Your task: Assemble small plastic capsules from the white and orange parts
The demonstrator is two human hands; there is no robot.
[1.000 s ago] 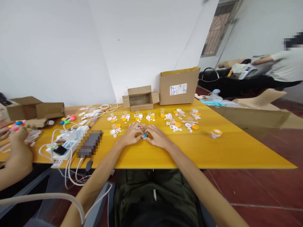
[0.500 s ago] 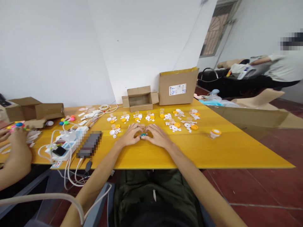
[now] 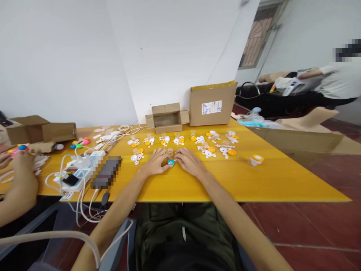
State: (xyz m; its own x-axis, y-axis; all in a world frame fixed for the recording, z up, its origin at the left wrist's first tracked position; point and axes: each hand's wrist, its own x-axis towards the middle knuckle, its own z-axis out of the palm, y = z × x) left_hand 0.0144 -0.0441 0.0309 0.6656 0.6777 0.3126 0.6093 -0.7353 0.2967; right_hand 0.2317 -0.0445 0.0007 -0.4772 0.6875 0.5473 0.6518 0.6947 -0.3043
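Note:
A small round teal disc (image 3: 170, 162) with small pale bits on top is gripped at its edge by the thumb and fingers of my left hand (image 3: 156, 162). Just to its right, my right hand (image 3: 188, 162) has its thumb and fingertips drawn together; whatever they pinch is too small to make out. Beyond the disc, between both hands, stands a small clear cup (image 3: 170, 151). The nearest other parts are a group of white gears (image 3: 133, 158) and an orange ring (image 3: 140, 150) left of my left hand.
Several groups of white and orange parts (image 3: 208, 153) lie across the table (image 3: 180, 190). An orange-lidded clear piece (image 3: 256, 160) stands at right. Behind are an open carton (image 3: 168, 128) and a larger box (image 3: 211, 109). At left are a power strip (image 3: 84, 173), a phone (image 3: 107, 172) and a co-worker's arm (image 3: 24, 177).
The teal disc shows more fully now. My right thumb and fingers have drawn back slightly from it and come together, while my left hand stays at the disc.

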